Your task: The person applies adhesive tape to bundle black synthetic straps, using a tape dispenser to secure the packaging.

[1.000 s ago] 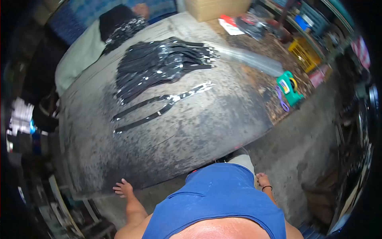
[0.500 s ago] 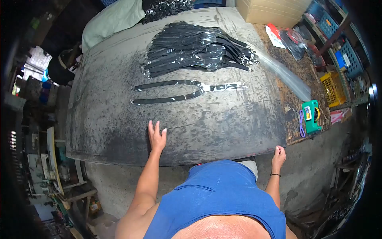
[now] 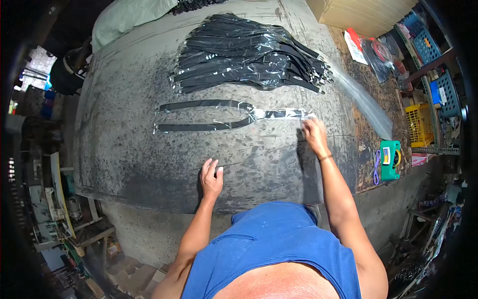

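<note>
A black Y-shaped strap (image 3: 194, 126) in clear plastic lies flat on the grey table (image 3: 164, 164). Its two arms spread to the left and its single tail runs right. At the tail's tip is my right hand (image 3: 315, 135), its fingers closed on the clear plastic end. Lower down, my left hand (image 3: 212, 179) hovers over or rests on the table near the front edge. Its fingers are slightly curled and apart, with nothing in them. Beyond the single strap lies a thick pile of similar black straps (image 3: 239, 57), also in shiny clear plastic.
To the right, a long clear plastic sleeve (image 3: 366, 107) lies across the brown board. Near it are a green tape dispenser (image 3: 389, 162) and purple scissors (image 3: 376, 167). A cardboard box (image 3: 366, 17) stands at the back right, a pale green sack (image 3: 130, 21) at the back left.
My right hand has moved from the table's front right edge up and left to the strap's tail. My left hand has shifted slightly right and down. The view has tilted slightly.
</note>
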A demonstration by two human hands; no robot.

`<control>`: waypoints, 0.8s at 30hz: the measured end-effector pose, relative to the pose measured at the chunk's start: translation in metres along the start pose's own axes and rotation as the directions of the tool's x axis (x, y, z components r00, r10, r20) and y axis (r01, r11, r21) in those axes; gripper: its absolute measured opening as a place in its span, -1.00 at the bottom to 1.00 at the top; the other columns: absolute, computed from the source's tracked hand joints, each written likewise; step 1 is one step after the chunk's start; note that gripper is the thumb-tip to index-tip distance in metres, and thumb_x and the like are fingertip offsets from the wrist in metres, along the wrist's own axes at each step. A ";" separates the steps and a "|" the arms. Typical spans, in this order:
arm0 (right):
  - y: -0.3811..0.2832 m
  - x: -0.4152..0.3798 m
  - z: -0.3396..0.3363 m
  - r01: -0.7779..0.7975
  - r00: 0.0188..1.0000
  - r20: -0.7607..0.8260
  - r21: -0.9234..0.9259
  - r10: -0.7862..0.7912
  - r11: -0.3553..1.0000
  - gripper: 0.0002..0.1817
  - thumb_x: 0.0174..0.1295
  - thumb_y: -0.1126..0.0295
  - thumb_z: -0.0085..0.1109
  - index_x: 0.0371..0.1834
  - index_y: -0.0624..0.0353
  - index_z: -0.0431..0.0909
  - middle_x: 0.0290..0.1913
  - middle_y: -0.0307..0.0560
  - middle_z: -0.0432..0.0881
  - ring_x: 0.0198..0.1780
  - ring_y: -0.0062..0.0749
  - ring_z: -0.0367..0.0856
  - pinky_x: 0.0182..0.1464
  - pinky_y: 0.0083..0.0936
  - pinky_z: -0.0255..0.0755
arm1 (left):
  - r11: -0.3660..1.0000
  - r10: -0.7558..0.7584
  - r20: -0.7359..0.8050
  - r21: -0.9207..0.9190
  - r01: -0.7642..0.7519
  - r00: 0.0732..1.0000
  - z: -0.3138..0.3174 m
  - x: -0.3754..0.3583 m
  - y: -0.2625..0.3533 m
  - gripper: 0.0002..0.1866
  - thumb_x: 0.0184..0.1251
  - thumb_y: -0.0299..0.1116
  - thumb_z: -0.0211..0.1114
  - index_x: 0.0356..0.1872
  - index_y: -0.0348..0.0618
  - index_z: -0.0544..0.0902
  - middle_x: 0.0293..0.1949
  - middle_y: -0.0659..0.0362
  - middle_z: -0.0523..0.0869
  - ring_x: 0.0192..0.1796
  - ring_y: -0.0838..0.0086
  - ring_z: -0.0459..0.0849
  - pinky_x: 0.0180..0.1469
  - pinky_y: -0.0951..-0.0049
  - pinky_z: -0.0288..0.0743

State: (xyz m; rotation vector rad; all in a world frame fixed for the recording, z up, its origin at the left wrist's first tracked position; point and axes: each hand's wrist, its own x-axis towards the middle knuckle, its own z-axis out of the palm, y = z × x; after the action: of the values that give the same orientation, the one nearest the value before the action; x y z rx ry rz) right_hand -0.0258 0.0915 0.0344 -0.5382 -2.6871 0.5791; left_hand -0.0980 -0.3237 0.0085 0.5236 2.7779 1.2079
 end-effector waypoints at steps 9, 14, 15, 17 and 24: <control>-0.016 0.063 0.045 0.170 0.968 0.219 -0.203 -0.125 0.964 -0.52 0.06 0.27 0.38 0.08 0.00 0.51 0.11 -0.09 0.53 0.24 -0.07 0.41 0.20 -0.03 0.27 | 0.994 -0.066 -0.043 -0.089 0.062 0.997 0.007 0.025 -0.015 -0.72 0.35 -0.43 0.25 0.05 -0.25 0.66 0.08 0.02 0.61 -0.08 0.35 0.66 -0.05 0.46 0.56; -0.023 0.078 0.042 0.076 0.923 0.384 -0.257 0.030 0.963 -0.58 0.03 0.27 0.41 0.00 -0.03 0.55 0.06 -0.09 0.51 0.19 -0.08 0.43 0.18 0.00 0.26 | 0.989 -0.107 -0.083 -0.115 0.097 0.991 0.008 0.058 -0.023 -0.72 0.36 -0.44 0.26 0.06 -0.24 0.66 0.06 0.08 0.61 -0.16 0.47 0.64 -0.10 0.53 0.55; -0.024 0.081 0.041 0.047 0.892 0.440 -0.307 0.098 0.951 -0.57 0.02 0.27 0.42 0.00 -0.03 0.55 0.07 -0.09 0.51 0.19 -0.08 0.43 0.17 0.00 0.26 | 0.977 -0.153 -0.092 -0.165 0.137 0.984 0.010 0.065 -0.024 -0.72 0.36 -0.44 0.27 0.06 -0.23 0.66 0.06 0.10 0.61 -0.17 0.49 0.64 -0.10 0.54 0.54; -0.021 0.085 0.040 0.049 0.881 0.465 -0.278 0.090 0.959 -0.56 0.00 0.27 0.43 -0.01 -0.02 0.55 0.06 -0.08 0.53 0.19 -0.07 0.44 0.17 0.04 0.26 | 0.970 -0.200 -0.091 -0.163 0.183 0.976 0.009 0.078 -0.018 -0.71 0.37 -0.42 0.27 0.07 -0.23 0.65 0.06 0.12 0.60 -0.16 0.51 0.63 -0.10 0.55 0.54; -0.022 0.092 0.038 -0.016 0.809 0.562 -0.271 0.171 0.962 -0.54 0.01 0.27 0.42 0.02 -0.03 0.54 0.12 -0.09 0.58 0.21 -0.08 0.44 0.19 0.07 0.24 | 0.980 -0.181 -0.050 -0.098 0.175 0.982 0.015 0.080 -0.020 -0.63 0.33 -0.37 0.29 0.15 -0.17 0.61 0.21 0.01 0.52 0.17 0.21 0.57 0.13 0.37 0.50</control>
State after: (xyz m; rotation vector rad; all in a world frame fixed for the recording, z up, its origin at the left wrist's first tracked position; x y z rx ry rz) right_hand -0.1275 0.0996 0.0337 -0.6501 -3.3727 0.4834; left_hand -0.1754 -0.2992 -0.0105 0.2297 2.7284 1.3230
